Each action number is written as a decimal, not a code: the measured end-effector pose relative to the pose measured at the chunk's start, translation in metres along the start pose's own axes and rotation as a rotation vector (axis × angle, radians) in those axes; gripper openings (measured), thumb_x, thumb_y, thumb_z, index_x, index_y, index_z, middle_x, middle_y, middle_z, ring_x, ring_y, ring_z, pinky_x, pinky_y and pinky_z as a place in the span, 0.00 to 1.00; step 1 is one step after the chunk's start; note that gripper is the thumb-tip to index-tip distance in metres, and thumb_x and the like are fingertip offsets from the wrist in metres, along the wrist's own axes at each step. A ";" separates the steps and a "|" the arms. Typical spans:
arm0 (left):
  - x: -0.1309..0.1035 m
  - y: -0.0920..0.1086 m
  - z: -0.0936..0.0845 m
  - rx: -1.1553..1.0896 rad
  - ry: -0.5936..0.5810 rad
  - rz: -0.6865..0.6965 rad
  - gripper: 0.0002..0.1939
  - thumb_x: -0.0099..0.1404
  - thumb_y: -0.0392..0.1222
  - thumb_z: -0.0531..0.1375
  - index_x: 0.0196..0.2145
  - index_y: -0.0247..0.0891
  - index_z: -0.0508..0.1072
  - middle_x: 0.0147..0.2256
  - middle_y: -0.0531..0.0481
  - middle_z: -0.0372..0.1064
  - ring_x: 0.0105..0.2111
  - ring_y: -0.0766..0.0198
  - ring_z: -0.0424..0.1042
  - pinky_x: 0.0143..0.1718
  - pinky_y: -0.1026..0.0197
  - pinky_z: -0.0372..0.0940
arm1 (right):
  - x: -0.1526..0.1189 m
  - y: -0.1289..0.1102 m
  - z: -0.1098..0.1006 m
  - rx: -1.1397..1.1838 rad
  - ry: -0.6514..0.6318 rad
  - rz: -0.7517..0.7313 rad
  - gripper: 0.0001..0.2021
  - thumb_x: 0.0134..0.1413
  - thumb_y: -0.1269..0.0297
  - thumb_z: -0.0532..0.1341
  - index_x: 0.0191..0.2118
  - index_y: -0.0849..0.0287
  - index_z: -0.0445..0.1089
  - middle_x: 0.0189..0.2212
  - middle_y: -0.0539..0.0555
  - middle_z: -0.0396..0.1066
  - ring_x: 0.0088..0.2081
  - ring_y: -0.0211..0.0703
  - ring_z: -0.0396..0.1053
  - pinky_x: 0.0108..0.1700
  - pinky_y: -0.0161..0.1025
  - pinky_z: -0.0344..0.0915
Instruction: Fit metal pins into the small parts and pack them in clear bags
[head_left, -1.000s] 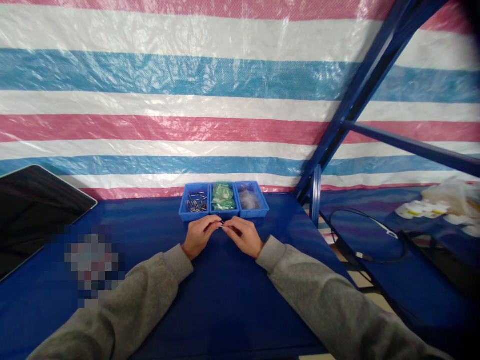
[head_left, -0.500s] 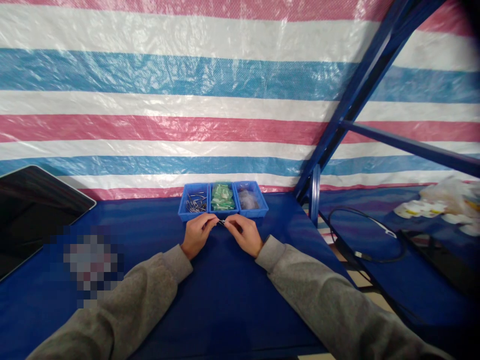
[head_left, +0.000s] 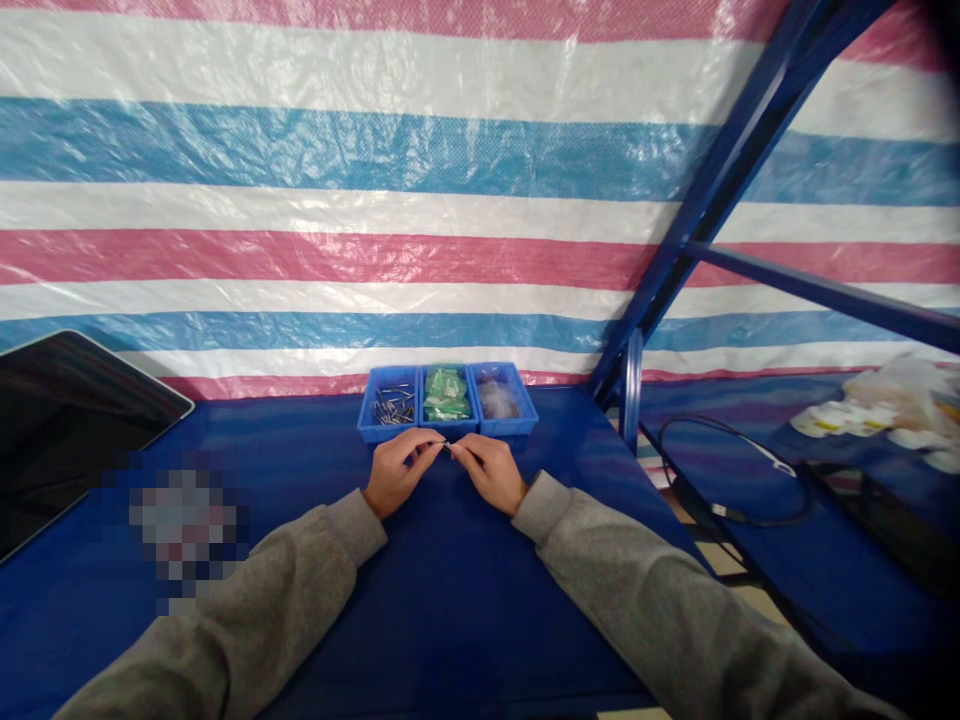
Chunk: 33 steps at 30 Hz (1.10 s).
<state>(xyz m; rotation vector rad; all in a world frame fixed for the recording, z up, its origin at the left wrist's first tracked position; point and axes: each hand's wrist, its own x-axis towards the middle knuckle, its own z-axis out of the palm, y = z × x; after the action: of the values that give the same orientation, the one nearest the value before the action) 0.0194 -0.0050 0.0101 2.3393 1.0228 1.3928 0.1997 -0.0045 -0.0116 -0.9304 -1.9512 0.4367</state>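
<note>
My left hand [head_left: 397,474] and my right hand [head_left: 493,474] meet just in front of three blue bins, fingers pinched. Between their fingertips is a small, thin dark and silvery piece [head_left: 447,446], mostly covered and too small to name. Both hands appear to grip it, one from each side. The left bin [head_left: 366,414] contains loose slim metal pieces [head_left: 394,405]. In the middle bin lie green plastic packets [head_left: 446,393]. A clear plastic bag [head_left: 496,398] fills part of the right bin [head_left: 527,405].
A dark flat screen [head_left: 67,440] lies on the blue table [head_left: 465,620] at left, near a blurred-out patch. At right stand a slanted blue metal frame [head_left: 697,210] and a second surface with a black cable [head_left: 739,515] and white items in plastic [head_left: 847,415]. Striped sheeting hangs behind.
My left fingertips have shifted slightly right, and the gap between the two hands has narrowed. Less of the small piece shows now. The bins have stayed put.
</note>
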 end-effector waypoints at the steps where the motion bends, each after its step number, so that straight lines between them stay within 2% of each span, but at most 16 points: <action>1: -0.001 0.000 0.000 -0.017 0.010 0.002 0.08 0.64 0.41 0.55 0.36 0.35 0.72 0.35 0.47 0.73 0.27 0.69 0.70 0.29 0.67 0.66 | 0.000 0.000 0.000 -0.008 0.010 0.013 0.17 0.62 0.59 0.48 0.28 0.58 0.69 0.24 0.52 0.69 0.28 0.39 0.67 0.34 0.34 0.61; 5: -0.004 -0.003 0.000 -0.047 0.055 -0.012 0.07 0.64 0.39 0.54 0.35 0.35 0.71 0.34 0.47 0.74 0.25 0.71 0.70 0.28 0.68 0.66 | 0.000 0.000 -0.001 -0.017 0.056 0.059 0.18 0.63 0.59 0.48 0.28 0.59 0.69 0.23 0.51 0.69 0.27 0.38 0.67 0.33 0.33 0.60; 8: -0.004 -0.005 0.001 0.007 0.018 -0.039 0.08 0.65 0.39 0.54 0.37 0.35 0.71 0.31 0.50 0.72 0.23 0.72 0.68 0.27 0.69 0.65 | 0.000 -0.001 -0.002 -0.012 0.071 0.060 0.18 0.63 0.59 0.47 0.28 0.58 0.69 0.23 0.51 0.70 0.26 0.38 0.67 0.32 0.33 0.59; 14: 0.000 -0.005 0.001 0.077 -0.077 0.064 0.12 0.66 0.37 0.52 0.46 0.37 0.70 0.38 0.47 0.71 0.36 0.65 0.70 0.39 0.63 0.66 | 0.000 -0.003 -0.004 -0.009 0.150 0.081 0.16 0.62 0.60 0.48 0.32 0.59 0.70 0.24 0.51 0.70 0.26 0.38 0.67 0.32 0.34 0.60; 17: -0.001 -0.006 0.001 0.080 -0.070 0.083 0.12 0.66 0.38 0.53 0.45 0.38 0.71 0.35 0.48 0.71 0.35 0.65 0.71 0.38 0.64 0.66 | -0.001 -0.005 -0.004 -0.002 0.168 0.086 0.15 0.62 0.60 0.48 0.34 0.59 0.70 0.26 0.52 0.70 0.27 0.39 0.67 0.33 0.34 0.61; 21: -0.003 -0.011 0.004 0.103 -0.001 0.039 0.07 0.63 0.39 0.56 0.39 0.36 0.71 0.33 0.50 0.72 0.32 0.67 0.72 0.37 0.66 0.66 | -0.001 -0.006 -0.005 0.039 0.130 0.055 0.12 0.61 0.60 0.50 0.39 0.59 0.69 0.28 0.52 0.71 0.28 0.39 0.67 0.34 0.34 0.62; 24: -0.005 -0.014 0.006 0.115 0.021 0.020 0.07 0.62 0.41 0.58 0.37 0.36 0.70 0.31 0.51 0.72 0.27 0.69 0.71 0.33 0.68 0.66 | -0.002 -0.007 -0.004 0.054 0.067 0.016 0.12 0.59 0.60 0.53 0.41 0.59 0.69 0.27 0.52 0.70 0.27 0.38 0.66 0.33 0.34 0.62; 29: -0.004 -0.012 0.005 0.075 0.011 0.000 0.07 0.63 0.42 0.57 0.36 0.36 0.70 0.29 0.52 0.72 0.26 0.70 0.71 0.31 0.69 0.66 | -0.001 -0.005 -0.002 0.056 -0.006 -0.068 0.12 0.60 0.60 0.51 0.37 0.59 0.70 0.29 0.54 0.70 0.30 0.39 0.66 0.35 0.35 0.62; 33: -0.002 -0.008 0.003 0.062 0.022 -0.024 0.11 0.62 0.43 0.58 0.40 0.37 0.72 0.34 0.49 0.74 0.30 0.66 0.73 0.35 0.66 0.68 | 0.000 -0.004 -0.003 0.064 0.025 -0.050 0.13 0.62 0.61 0.50 0.34 0.59 0.69 0.28 0.54 0.69 0.30 0.39 0.66 0.36 0.35 0.61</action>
<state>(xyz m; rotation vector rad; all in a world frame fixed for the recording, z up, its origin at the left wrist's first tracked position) 0.0176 0.0000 0.0033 2.3522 1.1112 1.4001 0.2003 -0.0068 -0.0079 -0.8407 -1.9224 0.4530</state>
